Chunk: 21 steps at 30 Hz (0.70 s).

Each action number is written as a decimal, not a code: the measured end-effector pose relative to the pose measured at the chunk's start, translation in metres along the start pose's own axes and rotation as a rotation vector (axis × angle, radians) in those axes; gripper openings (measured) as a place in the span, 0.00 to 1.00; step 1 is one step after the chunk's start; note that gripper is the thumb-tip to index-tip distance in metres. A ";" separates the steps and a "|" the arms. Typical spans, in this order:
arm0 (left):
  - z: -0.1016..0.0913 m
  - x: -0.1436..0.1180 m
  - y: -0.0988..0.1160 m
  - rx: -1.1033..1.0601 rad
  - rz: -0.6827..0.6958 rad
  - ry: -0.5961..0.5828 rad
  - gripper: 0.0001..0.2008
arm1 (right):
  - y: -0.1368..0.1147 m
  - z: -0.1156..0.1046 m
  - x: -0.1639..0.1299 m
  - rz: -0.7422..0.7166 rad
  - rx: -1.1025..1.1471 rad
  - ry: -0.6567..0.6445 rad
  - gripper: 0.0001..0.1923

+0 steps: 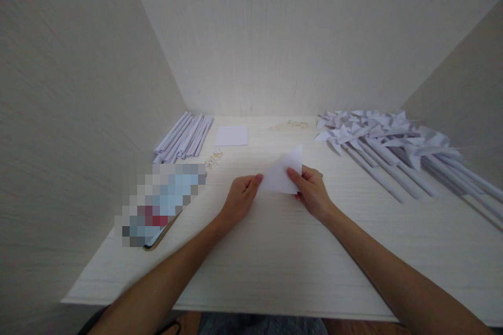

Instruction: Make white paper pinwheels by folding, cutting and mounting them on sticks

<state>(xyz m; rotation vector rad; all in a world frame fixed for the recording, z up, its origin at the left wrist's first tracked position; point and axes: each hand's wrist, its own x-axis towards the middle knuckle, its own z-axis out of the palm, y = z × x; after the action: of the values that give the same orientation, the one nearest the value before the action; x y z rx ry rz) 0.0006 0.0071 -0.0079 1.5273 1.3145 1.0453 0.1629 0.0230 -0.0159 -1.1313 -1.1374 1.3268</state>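
A white sheet of paper folded into a triangle [283,171] lies on the pale wooden table [275,261] near its middle. My left hand [239,199] pinches the triangle's left corner with fingertips. On the paper's right side my right hand [312,191] presses down, the thumb lying on top of the sheet. The triangle's peak points away from me.
A bundle of rolled white paper sticks [184,137] lies at the back left, with a small white paper stack [231,135] beside it. Several finished paper pinwheels [389,141] are heaped at the right. Small pins [214,157] and a blurred-out flat object [161,204] are on the left. Walls enclose three sides.
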 end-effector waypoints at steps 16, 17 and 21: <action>-0.002 0.008 0.006 -0.575 -0.116 0.185 0.17 | 0.003 0.006 -0.004 -0.137 0.102 0.002 0.15; -0.003 0.009 0.006 -0.578 -0.108 0.211 0.19 | 0.003 0.006 -0.004 -0.129 0.102 -0.007 0.15; -0.005 0.010 0.006 -0.583 -0.121 0.202 0.16 | 0.002 0.007 -0.006 -0.153 0.109 -0.011 0.12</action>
<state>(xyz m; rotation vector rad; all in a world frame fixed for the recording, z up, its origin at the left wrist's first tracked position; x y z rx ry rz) -0.0011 0.0170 -0.0003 0.9146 1.0839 1.3800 0.1557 0.0163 -0.0172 -0.9408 -1.1226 1.2616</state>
